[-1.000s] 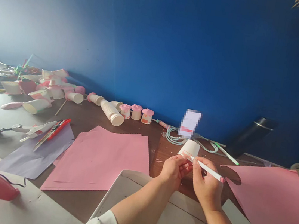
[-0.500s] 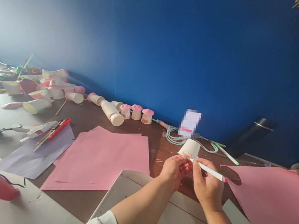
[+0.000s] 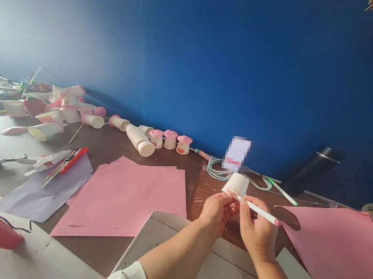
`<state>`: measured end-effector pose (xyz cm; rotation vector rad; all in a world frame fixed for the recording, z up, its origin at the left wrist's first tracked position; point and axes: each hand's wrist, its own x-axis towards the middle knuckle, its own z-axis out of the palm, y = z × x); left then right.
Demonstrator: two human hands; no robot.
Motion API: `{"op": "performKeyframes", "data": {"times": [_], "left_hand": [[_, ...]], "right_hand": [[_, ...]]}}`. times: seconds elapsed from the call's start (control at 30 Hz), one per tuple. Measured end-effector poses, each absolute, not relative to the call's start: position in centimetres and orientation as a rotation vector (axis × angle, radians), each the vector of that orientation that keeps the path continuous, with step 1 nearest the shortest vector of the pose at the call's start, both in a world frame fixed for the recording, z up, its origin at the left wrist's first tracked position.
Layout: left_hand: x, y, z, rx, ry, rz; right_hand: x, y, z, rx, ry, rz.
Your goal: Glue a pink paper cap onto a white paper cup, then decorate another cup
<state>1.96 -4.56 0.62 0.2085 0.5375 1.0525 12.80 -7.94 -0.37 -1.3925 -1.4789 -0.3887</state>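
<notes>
While our left grip (image 3: 215, 212) is pinched on the near edge of a white paper cup (image 3: 239, 182), our right grip (image 3: 260, 231) is clamped around a white marker (image 3: 263, 212), its tip by the red lines (image 3: 234, 189) on the cup, just ahead of both. To the left of our hold lies a stack of pink paper (image 3: 127, 201), to the right a cut pink sheet (image 3: 345, 254), both on the counter (image 3: 100, 145). Farther beyond, we see a coiled cable (image 3: 213, 169), then three pink-topped cups (image 3: 169, 140) off left, and a blue partition (image 3: 236, 67) behind.
</notes>
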Motion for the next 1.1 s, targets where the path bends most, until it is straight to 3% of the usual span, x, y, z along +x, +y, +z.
{"op": "performKeyframes", "data": {"times": [1.1], "left_hand": [[1.96,-4.55,0.35,0.246,0.536,1.05]], "right_hand": [[13.08,-8.16,-0.36,-1.423,-1.455,-0.28]]}}
